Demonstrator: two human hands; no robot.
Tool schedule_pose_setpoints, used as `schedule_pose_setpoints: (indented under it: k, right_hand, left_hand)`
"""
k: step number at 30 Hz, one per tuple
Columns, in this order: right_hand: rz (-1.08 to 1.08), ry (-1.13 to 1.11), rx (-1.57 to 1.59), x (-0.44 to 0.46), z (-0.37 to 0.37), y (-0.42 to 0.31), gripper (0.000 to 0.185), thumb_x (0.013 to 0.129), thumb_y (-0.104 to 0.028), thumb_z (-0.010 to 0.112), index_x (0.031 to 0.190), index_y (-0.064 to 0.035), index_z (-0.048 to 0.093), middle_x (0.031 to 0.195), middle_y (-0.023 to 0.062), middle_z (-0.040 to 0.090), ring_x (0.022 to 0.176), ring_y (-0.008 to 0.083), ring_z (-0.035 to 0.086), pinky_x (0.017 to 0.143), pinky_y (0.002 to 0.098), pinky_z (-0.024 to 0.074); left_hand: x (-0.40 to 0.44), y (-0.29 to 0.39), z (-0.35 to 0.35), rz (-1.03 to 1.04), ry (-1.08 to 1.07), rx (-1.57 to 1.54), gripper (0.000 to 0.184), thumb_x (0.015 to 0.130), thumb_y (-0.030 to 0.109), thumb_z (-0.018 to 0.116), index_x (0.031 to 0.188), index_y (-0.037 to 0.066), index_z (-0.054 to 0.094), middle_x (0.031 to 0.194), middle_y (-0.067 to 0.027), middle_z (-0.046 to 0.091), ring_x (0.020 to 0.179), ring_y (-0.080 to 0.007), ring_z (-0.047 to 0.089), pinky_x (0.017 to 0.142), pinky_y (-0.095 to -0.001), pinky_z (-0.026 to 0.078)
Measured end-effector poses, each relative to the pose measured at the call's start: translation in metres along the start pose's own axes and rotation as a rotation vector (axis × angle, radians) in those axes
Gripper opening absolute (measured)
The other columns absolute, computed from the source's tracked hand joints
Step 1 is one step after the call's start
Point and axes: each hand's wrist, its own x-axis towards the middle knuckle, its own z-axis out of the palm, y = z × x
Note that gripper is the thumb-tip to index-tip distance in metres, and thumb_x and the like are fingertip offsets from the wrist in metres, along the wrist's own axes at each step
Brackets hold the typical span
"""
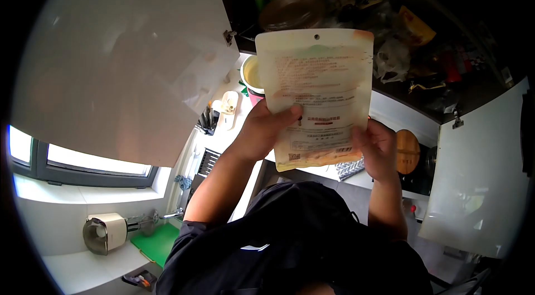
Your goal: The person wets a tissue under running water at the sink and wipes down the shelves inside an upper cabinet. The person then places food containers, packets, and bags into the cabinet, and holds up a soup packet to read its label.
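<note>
A large pale food pouch [317, 80] with a hang hole at its top edge is held up in front of me. Its printed side, with small text, a QR code and a barcode, faces me. My left hand [267, 127] grips the lower left side, thumb lying over the print. On the lower right edge my right hand [378, 147] is closed, its thumb on the front. The fingers behind the pouch are hidden. Above and behind it is an open, dark wall cabinet [356, 22] crowded with bags and packets.
A cabinet door [128, 61] hangs open at left, another door [482, 172] at right. Below are a white counter [225, 133], a pale bucket [251, 75], a round wooden board [408, 151] and a green board [159, 243]. A window [89, 161] is at left.
</note>
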Motion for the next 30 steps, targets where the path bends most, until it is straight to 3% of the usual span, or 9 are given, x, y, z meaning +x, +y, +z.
schedule_pose_setpoints:
  k: [2,4,5,7,28,30]
  right_hand:
    - [0.003,-0.003,0.01,-0.003,0.0,-0.005,0.031,0.101,-0.022,0.066,0.113,0.0062,0.067,0.079,0.0007,0.066,0.069,0.0042,0.058,0.065,0.0192,0.0472]
    - [-0.017,0.002,0.008,-0.003,0.0,-0.009,0.03,0.102,-0.021,0.065,0.114,0.0067,0.066,0.076,-0.0005,0.063,0.068,0.0036,0.055,0.064,0.0192,0.0459]
    - [-0.019,0.002,0.009,-0.004,-0.001,-0.01,0.03,0.102,-0.021,0.065,0.114,0.0067,0.066,0.076,-0.0005,0.063,0.068,0.0036,0.055,0.064,0.0192,0.0459]
    - [-0.02,0.028,0.005,-0.005,-0.002,-0.011,0.031,0.102,-0.02,0.064,0.115,0.0072,0.065,0.075,-0.0015,0.06,0.066,0.0032,0.052,0.063,0.0195,0.0443]
    - [-0.135,0.047,0.001,-0.02,-0.003,-0.016,0.032,0.103,-0.023,0.064,0.113,0.0069,0.064,0.078,-0.0006,0.061,0.069,0.0038,0.053,0.064,0.0191,0.0424]
    - [-0.093,0.04,0.023,-0.02,-0.007,-0.014,0.033,0.102,-0.024,0.064,0.112,0.0067,0.065,0.078,-0.0009,0.061,0.068,0.0039,0.053,0.063,0.0193,0.0427]
  left_hand:
    - [0.0,0.001,-0.001,-0.003,0.003,0.053,0.044,0.102,0.019,0.058,0.139,-0.004,0.05,0.131,-0.0161,0.062,0.121,-0.0255,0.06,0.102,-0.0389,0.049]
    - [0.004,0.002,-0.002,-0.054,0.007,-0.119,0.051,0.106,0.034,0.054,0.141,-0.003,0.049,0.133,-0.0146,0.061,0.121,-0.0234,0.06,0.103,-0.0379,0.048]
    - [0.003,0.002,0.0,-0.053,0.007,-0.117,0.051,0.106,0.034,0.054,0.141,-0.003,0.049,0.133,-0.0146,0.061,0.121,-0.0234,0.06,0.103,-0.0379,0.048]
    - [0.002,0.004,0.008,-0.003,0.045,0.067,0.059,0.106,0.045,0.048,0.142,-0.001,0.049,0.133,-0.0131,0.061,0.12,-0.0216,0.06,0.102,-0.0368,0.048]
    - [-0.01,0.007,0.022,0.111,-0.093,0.138,0.055,0.108,0.042,0.045,0.143,-0.001,0.048,0.133,-0.0137,0.062,0.12,-0.0219,0.06,0.101,-0.0359,0.049]
    - [-0.007,0.007,0.018,0.025,-0.033,0.128,0.057,0.108,0.044,0.045,0.143,-0.002,0.047,0.132,-0.014,0.062,0.119,-0.0215,0.061,0.1,-0.0355,0.05]
